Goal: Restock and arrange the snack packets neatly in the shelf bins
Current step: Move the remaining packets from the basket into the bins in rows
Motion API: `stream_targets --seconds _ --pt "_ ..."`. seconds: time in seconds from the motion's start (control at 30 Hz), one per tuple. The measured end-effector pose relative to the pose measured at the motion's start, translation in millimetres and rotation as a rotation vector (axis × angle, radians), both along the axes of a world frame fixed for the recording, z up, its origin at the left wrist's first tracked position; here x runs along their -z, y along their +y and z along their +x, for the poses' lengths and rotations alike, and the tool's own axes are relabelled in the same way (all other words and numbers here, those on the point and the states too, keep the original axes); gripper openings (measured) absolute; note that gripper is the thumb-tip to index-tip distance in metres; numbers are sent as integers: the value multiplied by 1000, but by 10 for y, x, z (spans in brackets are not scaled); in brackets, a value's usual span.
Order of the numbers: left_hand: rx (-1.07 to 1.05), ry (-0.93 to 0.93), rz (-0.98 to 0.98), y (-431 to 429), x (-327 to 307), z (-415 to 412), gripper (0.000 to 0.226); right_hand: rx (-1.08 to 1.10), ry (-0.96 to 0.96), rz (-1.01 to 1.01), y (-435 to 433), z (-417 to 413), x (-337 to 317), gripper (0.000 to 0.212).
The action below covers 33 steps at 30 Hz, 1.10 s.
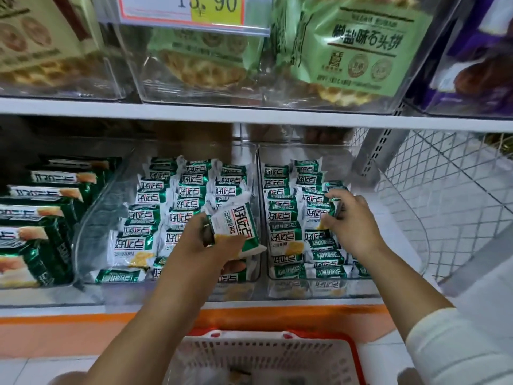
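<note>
A snack packet (236, 227), long axis pointing forward, is gripped by the left hand (204, 247) just left of the bin divider (259, 176); right of it, a binned packet (316, 213) is pinched by the right hand (354, 222).

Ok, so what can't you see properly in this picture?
All in the head view:
Price tag: cut off by the top edge.
Basket contents: blurred, cut by the bottom edge.
Right hand: its fingers hide whether it grips anything.
Purple packs: cut by the right edge.
Back of the lower bins: shadowed by the shelf.
Stock behind the packet gripped by the left hand: covered.
</note>
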<state>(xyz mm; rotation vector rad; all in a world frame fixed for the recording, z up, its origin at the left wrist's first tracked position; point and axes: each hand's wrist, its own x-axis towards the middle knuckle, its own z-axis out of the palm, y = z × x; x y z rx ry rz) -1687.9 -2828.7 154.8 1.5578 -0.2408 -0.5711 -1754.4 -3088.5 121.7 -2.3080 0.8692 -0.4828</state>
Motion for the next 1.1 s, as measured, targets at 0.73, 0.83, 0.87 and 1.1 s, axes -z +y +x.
stream_targets --seconds 0.73,0.83,0.87,1.1 --pt "109 -126 0 -47 -73 -282 22 -228 -309 588 968 -542 -675 31" --pt "69 -429 221 -30 -1 -213 38 -83 -318 332 489 -546 -703 33" --pt "95 -510 291 -34 36 -201 46 -61 -280 249 345 -542 -674 36" --pt "255 -683 563 -141 261 -202 66 -171 92 12 -18 -333 -279 30"
